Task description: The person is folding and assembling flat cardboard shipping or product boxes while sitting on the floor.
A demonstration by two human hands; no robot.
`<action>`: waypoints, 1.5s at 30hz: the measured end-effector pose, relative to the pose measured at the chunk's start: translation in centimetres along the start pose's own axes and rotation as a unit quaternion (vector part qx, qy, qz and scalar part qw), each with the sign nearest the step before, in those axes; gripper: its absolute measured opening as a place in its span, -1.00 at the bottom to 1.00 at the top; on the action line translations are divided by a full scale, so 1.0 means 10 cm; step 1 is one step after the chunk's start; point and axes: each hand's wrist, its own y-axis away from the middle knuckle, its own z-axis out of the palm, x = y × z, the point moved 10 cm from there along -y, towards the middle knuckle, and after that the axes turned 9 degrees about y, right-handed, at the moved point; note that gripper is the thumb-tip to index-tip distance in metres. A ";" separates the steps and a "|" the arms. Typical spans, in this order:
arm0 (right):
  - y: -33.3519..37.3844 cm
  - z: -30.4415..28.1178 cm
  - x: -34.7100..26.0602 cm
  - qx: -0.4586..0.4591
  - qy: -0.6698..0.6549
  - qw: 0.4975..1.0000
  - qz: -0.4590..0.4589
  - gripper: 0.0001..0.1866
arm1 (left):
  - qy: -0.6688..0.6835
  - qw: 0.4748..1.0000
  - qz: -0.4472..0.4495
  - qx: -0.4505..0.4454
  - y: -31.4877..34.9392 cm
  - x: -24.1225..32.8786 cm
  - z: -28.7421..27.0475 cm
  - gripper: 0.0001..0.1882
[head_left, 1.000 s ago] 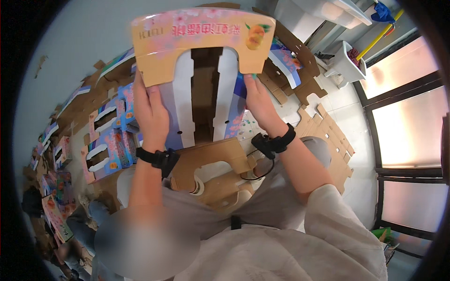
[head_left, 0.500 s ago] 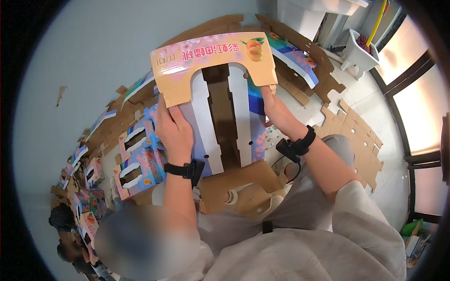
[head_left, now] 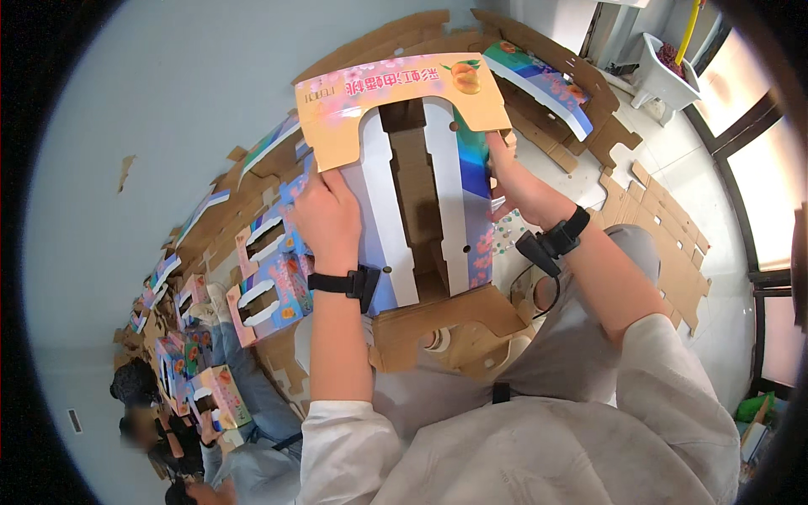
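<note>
A printed cardboard fruit box (head_left: 396, 87) is held up in front of me, with a peach-orange end panel at its far end. White inner flaps (head_left: 391, 223) run along both sides of its long top opening, and the brown inside shows between them. The near end flap (head_left: 450, 324) hangs folded outward toward my lap, its brown face up. My left hand (head_left: 330, 210) is closed on the box's left side below the end panel. On the opposite side, my right hand (head_left: 523, 187) grips the far right corner; some of its fingers are hidden behind the box.
Formed boxes (head_left: 273, 290) stand at the left, with other people (head_left: 252, 471) beyond them. Flat cardboard sheets (head_left: 656, 227) lie on the tiled floor at right. More printed cardboard (head_left: 539, 84) leans along the wall. A white mop bucket (head_left: 665, 80) stands far right.
The box and both hands appear slightly farther right in the picture, as does the whole room. A blurred round shape at lower left is gone, showing people there. My grip stays the same.
</note>
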 end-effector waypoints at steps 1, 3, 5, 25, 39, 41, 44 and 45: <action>0.00 0.02 -0.01 -0.022 -0.017 1.000 -0.004 0.09 | -0.004 1.000 0.001 -0.001 -0.01 0.00 0.02 -0.56; 0.00 0.03 0.00 -0.039 -0.031 0.999 0.007 0.09 | -0.021 0.999 -0.013 -0.023 -0.03 -0.02 0.10 -0.57; 0.01 0.06 -0.03 -0.059 -0.041 0.997 0.002 0.09 | -0.036 0.998 -0.028 -0.045 -0.02 -0.04 0.15 -0.58; -0.10 0.12 -0.02 0.140 0.133 0.973 -0.128 0.08 | 0.290 0.942 -0.017 0.169 0.00 -0.21 -0.17 -0.49; 0.05 0.12 -0.50 0.027 0.153 0.967 -0.204 0.30 | 0.375 0.912 -0.053 -0.159 0.02 -0.30 0.18 0.22; 0.24 -0.02 -0.64 -0.024 0.144 0.964 -0.223 0.23 | 0.542 0.811 -0.083 -0.205 0.08 -0.40 0.00 0.11; 0.48 -0.25 -0.68 -0.070 0.023 0.970 -0.232 0.04 | 0.553 0.801 -0.124 -0.192 0.14 -0.68 -0.24 0.03; 0.49 -0.41 -0.66 -0.032 0.003 0.975 -0.218 -0.06 | 0.569 0.789 -0.151 -0.174 0.15 -0.79 -0.29 -0.08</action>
